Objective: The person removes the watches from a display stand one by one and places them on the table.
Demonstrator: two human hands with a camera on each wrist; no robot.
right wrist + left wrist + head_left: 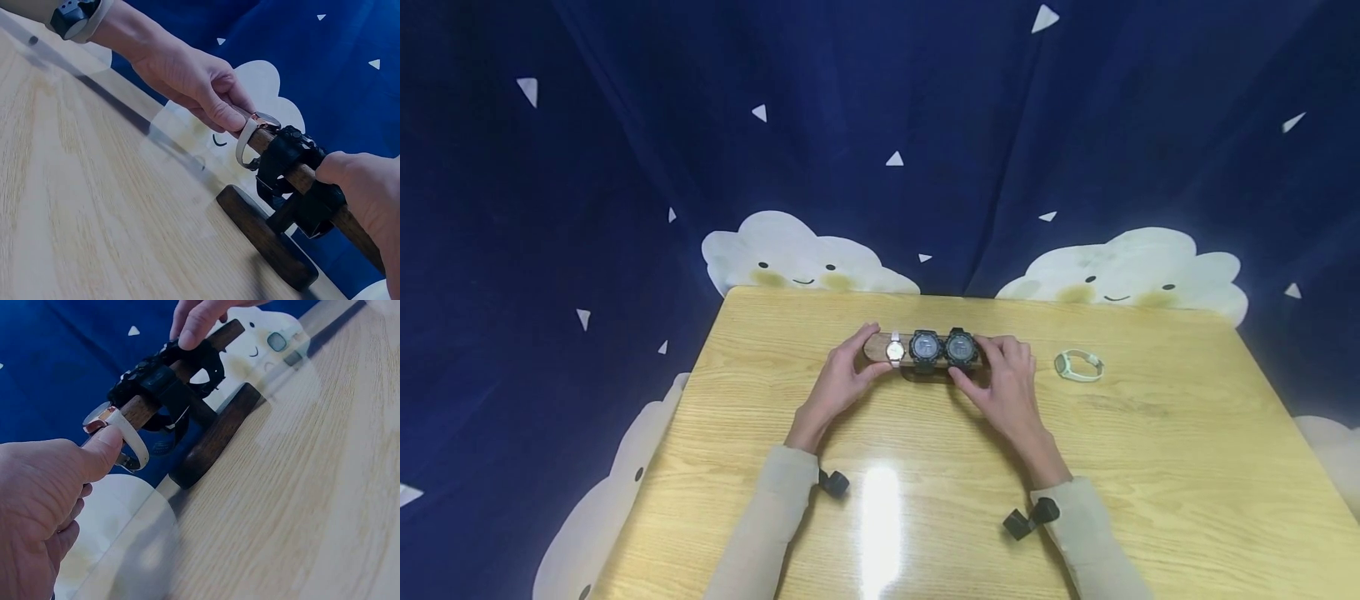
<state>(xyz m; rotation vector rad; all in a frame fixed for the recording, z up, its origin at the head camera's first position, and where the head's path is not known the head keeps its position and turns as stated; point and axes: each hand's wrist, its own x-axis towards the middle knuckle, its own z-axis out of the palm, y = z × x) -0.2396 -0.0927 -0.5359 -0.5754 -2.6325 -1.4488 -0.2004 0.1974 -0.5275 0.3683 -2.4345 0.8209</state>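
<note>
Left hand (pixel 44 500) grips the bar's end (pixel 876 347), a stiff hold, I judge; right hand (pixel 1011 388) pinches its nearest black watch (pixel 961 348).

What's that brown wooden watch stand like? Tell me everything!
The brown wooden watch stand has a long, round-ended bar, a short post and a thick, dark base. It looks upright; whether its base touches the pale wooden table is unclear. Around the bar loop a small white-strapped watch and two chunky black watches. The left hand grips one end; the right hand, near the other, touches a black watch.
</note>
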